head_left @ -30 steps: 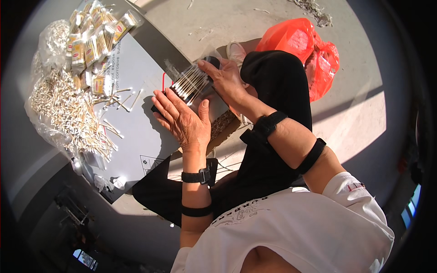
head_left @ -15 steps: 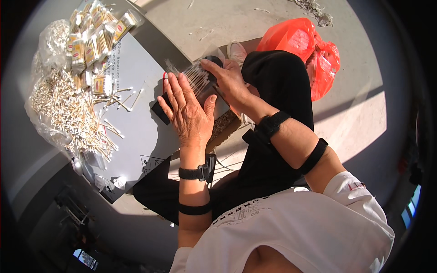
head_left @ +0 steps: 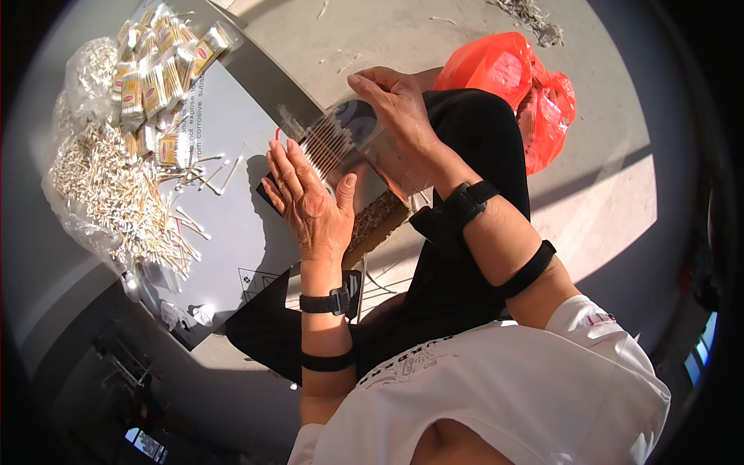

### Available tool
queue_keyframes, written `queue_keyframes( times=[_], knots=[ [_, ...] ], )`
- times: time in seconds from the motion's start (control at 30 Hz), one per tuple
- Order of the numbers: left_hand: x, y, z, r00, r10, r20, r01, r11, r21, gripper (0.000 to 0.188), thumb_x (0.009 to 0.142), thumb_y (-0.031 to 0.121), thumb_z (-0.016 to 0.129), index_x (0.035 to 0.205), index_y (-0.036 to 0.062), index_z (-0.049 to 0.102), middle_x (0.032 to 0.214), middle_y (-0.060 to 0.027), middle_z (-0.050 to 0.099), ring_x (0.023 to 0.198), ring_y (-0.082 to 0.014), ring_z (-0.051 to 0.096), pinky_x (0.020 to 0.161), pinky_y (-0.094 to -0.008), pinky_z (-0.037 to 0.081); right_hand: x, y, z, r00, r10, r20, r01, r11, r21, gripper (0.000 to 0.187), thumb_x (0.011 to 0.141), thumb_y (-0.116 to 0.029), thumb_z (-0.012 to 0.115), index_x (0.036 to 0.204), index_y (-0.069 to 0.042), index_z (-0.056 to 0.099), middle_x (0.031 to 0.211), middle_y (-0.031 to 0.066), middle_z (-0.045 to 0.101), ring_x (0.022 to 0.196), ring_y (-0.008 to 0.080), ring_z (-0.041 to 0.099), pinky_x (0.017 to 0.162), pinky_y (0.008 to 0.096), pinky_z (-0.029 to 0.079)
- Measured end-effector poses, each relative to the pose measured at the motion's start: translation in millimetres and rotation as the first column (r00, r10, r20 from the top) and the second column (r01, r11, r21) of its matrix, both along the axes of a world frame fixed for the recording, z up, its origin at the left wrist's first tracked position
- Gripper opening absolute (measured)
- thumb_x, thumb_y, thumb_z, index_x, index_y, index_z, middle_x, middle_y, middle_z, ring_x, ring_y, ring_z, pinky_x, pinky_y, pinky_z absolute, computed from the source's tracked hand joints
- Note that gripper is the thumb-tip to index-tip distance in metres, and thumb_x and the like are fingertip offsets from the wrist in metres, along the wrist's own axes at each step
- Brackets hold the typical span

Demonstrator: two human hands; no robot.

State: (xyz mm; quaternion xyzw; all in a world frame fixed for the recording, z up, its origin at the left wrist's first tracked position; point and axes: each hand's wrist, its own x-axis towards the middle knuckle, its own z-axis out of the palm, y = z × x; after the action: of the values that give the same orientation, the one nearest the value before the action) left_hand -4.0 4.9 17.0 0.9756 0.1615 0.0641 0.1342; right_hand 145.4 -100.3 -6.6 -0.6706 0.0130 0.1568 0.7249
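Cotton swabs beside left hand

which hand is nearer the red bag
Right: the right hand is to the left of the red bag; the left hand is farther left, beside the row of cotton swabs.

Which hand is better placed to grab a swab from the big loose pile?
Probably the left hand: it lies nearer the swab pile, while the right hand is farther off, beyond the row of swabs.
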Motion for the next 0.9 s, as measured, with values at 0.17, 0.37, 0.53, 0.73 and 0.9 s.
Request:
queue_keyframes(
  times=[0.17, 0.37, 0.53, 0.73, 0.9],
  knots=[
    [-8.6, -3.8, -3.1, 0.984, 0.113, -0.138, -0.096, 0.988, 0.124, 0.089, 0.094, 0.061, 0.039, 0.149, -0.0034, 0.013, 0.157, -0.0220, 0.010, 0.146, -0.0363, 0.007, 0.115, -0.0551, 0.005, 1.2, -0.1, -2.2, 0.968, 0.196, -0.157, -0.213, 0.972, -0.099, 0.029, 0.081, -0.025, 0.075, 0.077, 0.003, 0.068, 0.063, 0.0013, 0.062, 0.058, 0.0075, 0.053, 0.053, 0.0246, 0.042],
    [-1.4, -4.4, -3.6, 0.980, 0.126, -0.152, -0.109, 0.987, 0.117, 0.088, 0.094, 0.060, 0.038, 0.150, -0.0027, 0.013, 0.157, -0.0219, 0.010, 0.147, -0.0345, 0.005, 0.115, -0.0552, 0.003, -2.0, 7.6, -0.4, 0.966, 0.159, -0.205, -0.136, 0.983, 0.119, 0.016, 0.077, -0.010, 0.078, 0.071, 0.001, 0.067, 0.062, 0.0024, 0.064, 0.054, 0.0079, 0.057, 0.050, 0.0224, 0.044],
    [-0.5, -4.5, -5.0, 0.981, 0.130, -0.143, -0.112, 0.985, 0.127, 0.088, 0.094, 0.061, 0.038, 0.150, -0.0022, 0.014, 0.157, -0.0219, 0.010, 0.147, -0.0344, 0.005, 0.115, -0.0557, 0.003, -4.9, 8.7, 1.0, 0.971, 0.163, -0.176, -0.144, 0.983, 0.115, 0.015, 0.078, -0.006, 0.076, 0.070, 0.002, 0.067, 0.064, 0.0047, 0.065, 0.054, 0.0085, 0.058, 0.049, 0.0224, 0.046],
    [3.6, -4.1, -4.6, 0.990, 0.142, -0.023, -0.139, 0.985, 0.103, 0.088, 0.093, 0.063, 0.037, 0.150, -0.0003, 0.014, 0.157, -0.0205, 0.011, 0.147, -0.0342, 0.006, 0.114, -0.0561, 0.003, -5.4, 5.3, -2.9, 0.946, 0.195, -0.257, -0.157, 0.974, 0.162, 0.017, 0.082, -0.016, 0.076, 0.078, 0.001, 0.072, 0.068, 0.0003, 0.066, 0.062, 0.0051, 0.057, 0.058, 0.0194, 0.044],
    [8.0, -1.5, -2.6, 0.992, 0.022, -0.127, -0.013, 0.997, 0.071, 0.084, 0.093, 0.064, 0.033, 0.152, 0.0057, 0.015, 0.159, -0.0143, 0.014, 0.147, -0.0292, 0.011, 0.115, -0.0556, 0.001, -5.7, 5.4, -9.0, 0.946, 0.233, -0.225, -0.187, 0.960, 0.208, 0.013, 0.082, -0.013, 0.073, 0.082, 0.000, 0.072, 0.073, 0.0014, 0.067, 0.067, 0.0063, 0.059, 0.063, 0.0200, 0.046]
  ],
)
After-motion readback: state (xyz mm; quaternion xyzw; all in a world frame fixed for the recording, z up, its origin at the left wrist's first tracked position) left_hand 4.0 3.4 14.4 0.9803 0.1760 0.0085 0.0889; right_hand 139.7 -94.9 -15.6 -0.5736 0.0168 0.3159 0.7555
